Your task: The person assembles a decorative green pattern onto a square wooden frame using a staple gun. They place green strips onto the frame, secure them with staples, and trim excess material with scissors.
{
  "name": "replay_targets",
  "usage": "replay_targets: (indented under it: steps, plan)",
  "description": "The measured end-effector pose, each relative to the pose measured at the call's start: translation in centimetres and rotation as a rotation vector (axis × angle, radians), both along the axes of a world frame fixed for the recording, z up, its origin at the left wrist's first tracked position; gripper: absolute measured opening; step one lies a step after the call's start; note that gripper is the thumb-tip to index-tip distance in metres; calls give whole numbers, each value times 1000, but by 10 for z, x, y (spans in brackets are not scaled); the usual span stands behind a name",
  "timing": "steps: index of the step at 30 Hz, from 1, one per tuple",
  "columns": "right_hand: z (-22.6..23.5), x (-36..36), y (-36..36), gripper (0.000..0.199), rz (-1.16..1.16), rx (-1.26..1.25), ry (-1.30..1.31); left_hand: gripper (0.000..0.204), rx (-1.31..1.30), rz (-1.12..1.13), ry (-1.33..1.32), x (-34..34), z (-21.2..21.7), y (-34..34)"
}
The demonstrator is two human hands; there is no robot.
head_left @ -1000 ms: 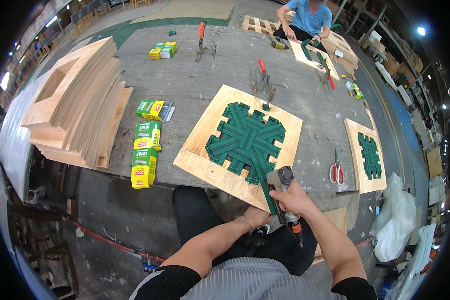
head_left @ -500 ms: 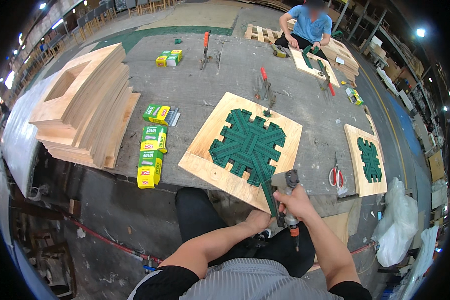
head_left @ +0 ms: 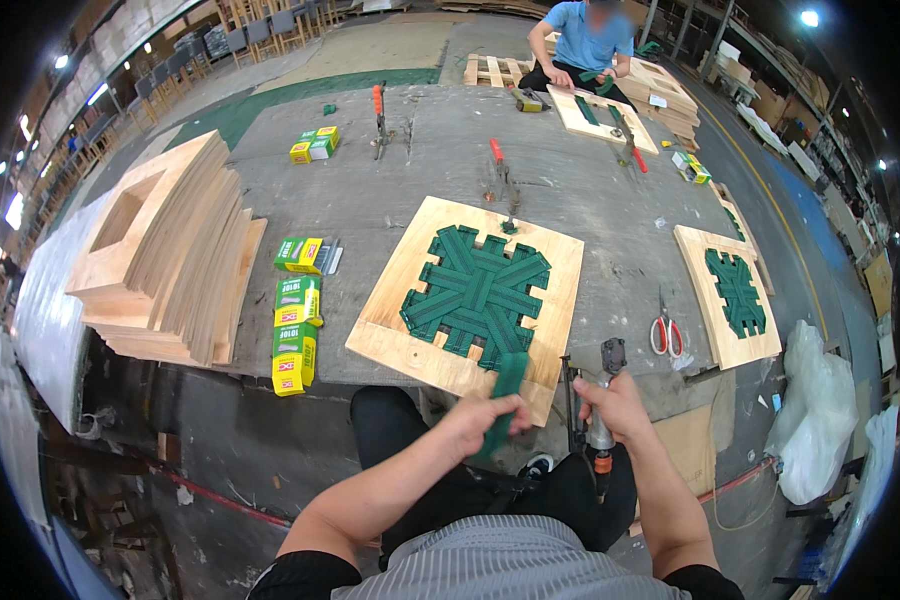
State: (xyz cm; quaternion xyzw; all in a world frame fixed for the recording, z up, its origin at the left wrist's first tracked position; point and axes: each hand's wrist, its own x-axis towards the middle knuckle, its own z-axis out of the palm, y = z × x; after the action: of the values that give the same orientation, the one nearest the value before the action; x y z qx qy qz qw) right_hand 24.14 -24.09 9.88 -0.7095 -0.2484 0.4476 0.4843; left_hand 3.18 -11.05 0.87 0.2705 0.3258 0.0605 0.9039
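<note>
On the table's near edge lies a square wooden panel (head_left: 390, 335), tilted in angle. Green elastic webbing (head_left: 478, 285) crosses its middle in interlaced bands. One loose strap (head_left: 511, 374) runs from the weave toward me. My left hand (head_left: 485, 422) is closed round that strap just off the panel's near edge, its end hanging below my fingers. To the right, off the panel's corner, my right hand (head_left: 620, 408) grips a pneumatic staple gun (head_left: 613, 355), its orange-collared air fitting pointing down. A clamp with a red handle (head_left: 497, 152) stands at the panel's far edge.
Left are stacked wooden frames (head_left: 160, 240) and green-yellow staple boxes (head_left: 295, 345). Red-handled scissors (head_left: 666, 336) and another webbed panel (head_left: 735, 290) lie right. Across the table, a person in blue (head_left: 580, 40) handles green webbing over a frame (head_left: 610, 122).
My left hand has come up from below the panel's near edge, lifting the strap. The staple gun in my right hand has moved right, away from the strap and panel.
</note>
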Motion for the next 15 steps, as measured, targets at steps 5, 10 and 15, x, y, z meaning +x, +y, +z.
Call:
replay_targets:
  steps: [5, 10, 15]
  plan:
    - [-11, 2, -6, 23, 38, 21, 16, 82, 393, 138, 129, 6, 38, 58]
    - [-3, -9, 6, 23, 102, -7, 6, 93, 1539, -227, 399, 18, 56, 94]
    - [-4, -11, 5, 28, 130, -34, 3, 53, 1681, -532, 641, 41, 62, 93]
